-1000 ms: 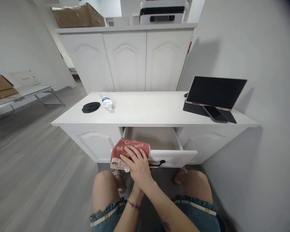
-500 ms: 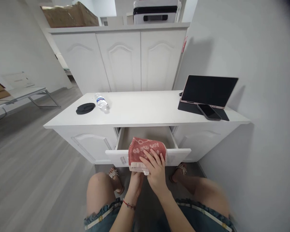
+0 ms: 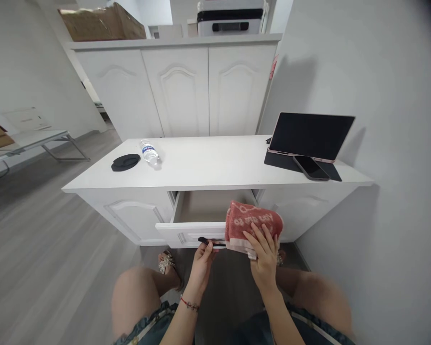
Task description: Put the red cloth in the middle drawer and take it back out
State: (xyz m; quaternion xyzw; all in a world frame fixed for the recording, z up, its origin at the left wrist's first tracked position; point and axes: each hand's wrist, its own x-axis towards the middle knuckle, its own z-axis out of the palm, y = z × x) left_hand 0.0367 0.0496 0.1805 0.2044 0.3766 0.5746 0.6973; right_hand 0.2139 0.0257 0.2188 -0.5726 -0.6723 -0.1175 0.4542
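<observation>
My right hand (image 3: pixel 264 254) grips a folded red towel (image 3: pixel 253 223) with pale lettering and a whitish edge, its fingers spread over the front. The towel hangs before the right side of a pulled-out white drawer (image 3: pixel 187 231). My left hand (image 3: pixel 203 261) pinches a slim black object (image 3: pixel 203 240) between thumb and fingers, just in front of the drawer face. A reddish bit shows along the object; its right end meets the towel's edge, and its kind cannot be made out.
On the white desk (image 3: pixel 208 163) lie a clear water bottle (image 3: pixel 150 152) and a round black item (image 3: pixel 125 162) at left. A tablet (image 3: pixel 311 135) on a dark mat and a phone (image 3: pixel 311 167) stand at right. My knees flank the drawer.
The towel has moved right with my right hand, away from my left hand. The slim black object in my left hand has come into view, and more of the drawer front shows.
</observation>
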